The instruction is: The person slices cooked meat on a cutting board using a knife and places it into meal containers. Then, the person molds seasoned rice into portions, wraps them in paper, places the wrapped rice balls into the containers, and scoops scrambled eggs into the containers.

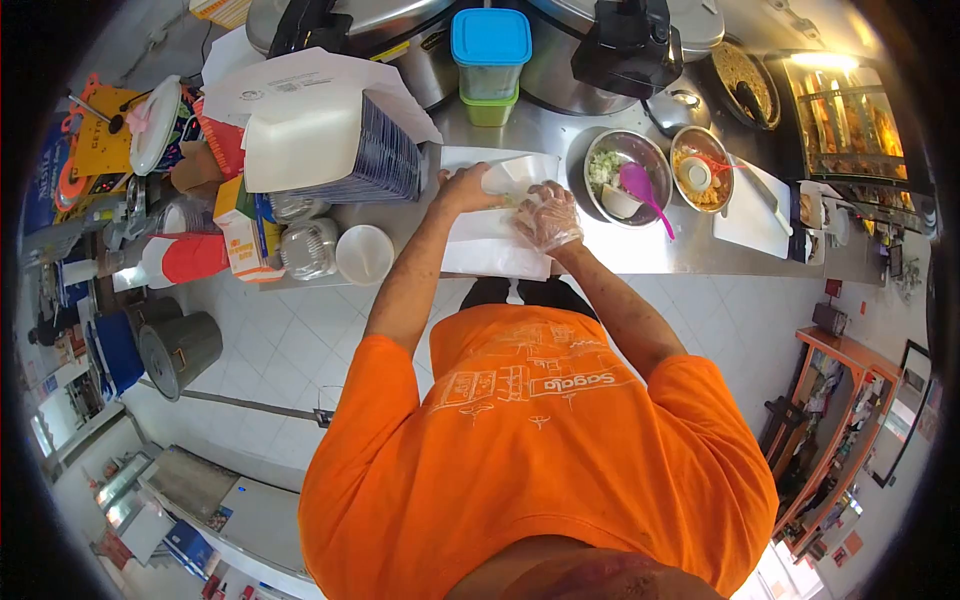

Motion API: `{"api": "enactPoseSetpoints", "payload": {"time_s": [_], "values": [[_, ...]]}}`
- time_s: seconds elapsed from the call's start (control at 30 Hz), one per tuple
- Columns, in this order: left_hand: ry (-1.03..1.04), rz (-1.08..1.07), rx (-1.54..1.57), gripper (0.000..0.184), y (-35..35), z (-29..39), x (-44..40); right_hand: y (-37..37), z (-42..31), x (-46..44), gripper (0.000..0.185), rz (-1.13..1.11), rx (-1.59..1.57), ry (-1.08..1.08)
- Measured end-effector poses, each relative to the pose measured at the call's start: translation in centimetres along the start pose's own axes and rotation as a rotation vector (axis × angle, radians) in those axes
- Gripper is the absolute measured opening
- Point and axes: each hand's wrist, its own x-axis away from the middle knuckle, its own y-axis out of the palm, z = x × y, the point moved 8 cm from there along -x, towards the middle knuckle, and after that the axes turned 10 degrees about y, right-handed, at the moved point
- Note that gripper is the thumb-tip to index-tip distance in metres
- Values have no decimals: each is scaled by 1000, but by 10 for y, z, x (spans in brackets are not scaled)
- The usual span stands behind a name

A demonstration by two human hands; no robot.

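Note:
My bare left hand [466, 188] grips the left side of a small white container [514, 174], which is tilted over white paper [485, 258] on the steel counter. My right hand [549, 218] wears a clear plastic glove and is at the container's near right edge. Its fingers are curled, and what lies in them is hidden. Right of it stands a steel bowl [653, 151] with chopped pale green and white food and a purple spoon [642, 186]. Another steel bowl [702, 145] holds orange food and a red-handled utensil.
A stack of folded cartons [388, 150] stands left of my hands, near a white paper bowl [366, 254] and clear plastic containers [308, 248]. A blue-lidded tub [491, 50] sits behind, between large metal pots. At right lie a cutting board [748, 222] and knife [768, 196].

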Motion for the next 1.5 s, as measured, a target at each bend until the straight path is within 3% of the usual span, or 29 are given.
{"api": "enactPoseSetpoints", "payload": {"time_s": [0.07,0.17,0.27,0.37,0.43,0.47,0.53,0.67,0.7,0.8,0.83,0.97,1.1,1.2,1.23,1.33,1.5], "values": [[0,-27,101,47,2,-7,-7,-2,1,-1,43,-25,-2,9],[198,50,265,25,1,-5,-3,-7,2,0,47,-40,-16,46],[423,2,228,27,17,7,13,-12,5,-2,55,-13,-20,128],[549,166,16,27,2,36,48,-19,2,-3,67,36,-24,149],[609,300,89,29,-3,43,59,-28,-3,-9,72,77,-32,89],[639,369,127,31,-6,45,63,-25,-7,-15,73,-1,3,32],[632,274,148,33,12,33,52,-22,-10,-31,74,-156,75,-84],[602,220,179,37,21,29,50,-19,-17,-54,53,-354,295,-324],[575,214,192,37,24,27,49,-2,-7,-66,36,-200,176,-346],[511,222,199,36,29,17,51,-5,6,-84,26,-431,374,-176],[507,239,183,35,30,19,53,-24,5,-76,23,-277,341,-249],[511,217,259,32,33,18,54,-40,14,-32,24,-259,307,-245],[485,270,258,28,32,17,60,-76,6,-1,40,-289,158,-6],[515,298,192,25,32,21,58,-77,-25,15,47,164,117,-225],[513,306,180,23,30,22,57,-63,-29,13,40,283,84,-256],[526,303,201,17,32,17,52,-1,-16,-5,30,-103,194,-131],[627,357,56,14,25,24,65,14,-14,4,19,95,251,-203]]}}
